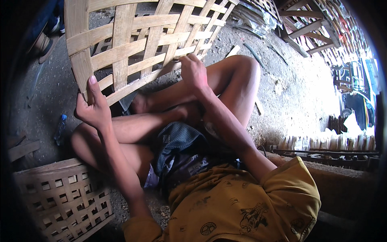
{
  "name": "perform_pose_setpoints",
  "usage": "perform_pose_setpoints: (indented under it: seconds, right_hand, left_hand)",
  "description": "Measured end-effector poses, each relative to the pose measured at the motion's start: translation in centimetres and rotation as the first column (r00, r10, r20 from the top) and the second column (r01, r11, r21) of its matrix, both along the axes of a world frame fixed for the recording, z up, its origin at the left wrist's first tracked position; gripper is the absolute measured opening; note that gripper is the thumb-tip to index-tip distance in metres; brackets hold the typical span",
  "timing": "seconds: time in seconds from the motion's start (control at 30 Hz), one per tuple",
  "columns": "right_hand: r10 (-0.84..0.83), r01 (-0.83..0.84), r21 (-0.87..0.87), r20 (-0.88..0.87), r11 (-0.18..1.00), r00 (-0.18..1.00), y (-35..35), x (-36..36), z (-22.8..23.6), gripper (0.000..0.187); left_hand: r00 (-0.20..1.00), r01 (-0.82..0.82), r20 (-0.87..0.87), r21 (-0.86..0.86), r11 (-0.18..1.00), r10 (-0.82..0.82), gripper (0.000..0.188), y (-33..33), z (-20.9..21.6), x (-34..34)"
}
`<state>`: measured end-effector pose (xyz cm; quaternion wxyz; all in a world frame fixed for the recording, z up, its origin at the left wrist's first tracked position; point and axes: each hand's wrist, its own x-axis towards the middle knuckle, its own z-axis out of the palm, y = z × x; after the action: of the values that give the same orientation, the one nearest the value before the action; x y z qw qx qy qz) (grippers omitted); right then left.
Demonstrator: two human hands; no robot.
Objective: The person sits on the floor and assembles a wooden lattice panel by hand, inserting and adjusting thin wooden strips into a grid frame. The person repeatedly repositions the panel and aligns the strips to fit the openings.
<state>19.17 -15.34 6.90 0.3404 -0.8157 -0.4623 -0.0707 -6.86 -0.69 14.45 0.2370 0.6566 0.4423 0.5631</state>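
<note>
A rough grey floor [286,90] spreads through a dim room, with bright daylight on the right and a row of pale slats [330,141] standing there. Left lies a clear blue-capped bottle [60,131]; near left stands a second woven piece [52,168]. The mustard shirt [217,201] bears dark printed figures and a round emblem. The woven lattice [123,40] of pale slats is raised at the far left, above the crossed legs [238,76]. The left hand [94,107] clamps its near-left corner, thumb over the face; the right hand [193,74], fingers curled, pinches its near edge farther right.
</note>
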Motion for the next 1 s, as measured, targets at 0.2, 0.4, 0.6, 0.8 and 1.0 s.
perform_pose_setpoints:
  seconds: [0.2,0.4,0.6,0.8,1.0]
  right_hand:
    - [0.091,-0.072,0.206,-0.085,0.976,0.992,-0.5,0.4,0.9,0.013]
    - [0.129,-0.118,0.109,-0.1,0.987,0.987,0.1,-0.8,1.4,0.013]
    - [-0.145,0.151,-0.202,0.041,0.968,0.989,-1.2,2.6,1.3,0.017]
    - [-0.126,0.127,0.009,-0.061,0.992,0.99,-2.2,4.7,2.1,0.02]
    - [0.075,-0.08,-0.014,-0.222,0.997,0.972,-1.5,4.1,1.2,0.017]
  left_hand:
    - [0.998,-0.006,0.055,0.059,0.998,0.002,0.044,0.2,0.1,0.5]
    - [0.999,0.005,0.037,0.028,1.0,-0.006,0.046,0.0,0.0,0.2]
    - [0.999,0.005,0.044,0.015,1.0,-0.005,0.049,0.2,-0.3,0.2]
    - [0.998,0.011,0.065,0.026,1.0,-0.012,0.046,-0.2,0.2,0.6]
    - [0.998,0.034,0.05,0.049,0.998,-0.037,0.043,-0.4,0.4,0.6]
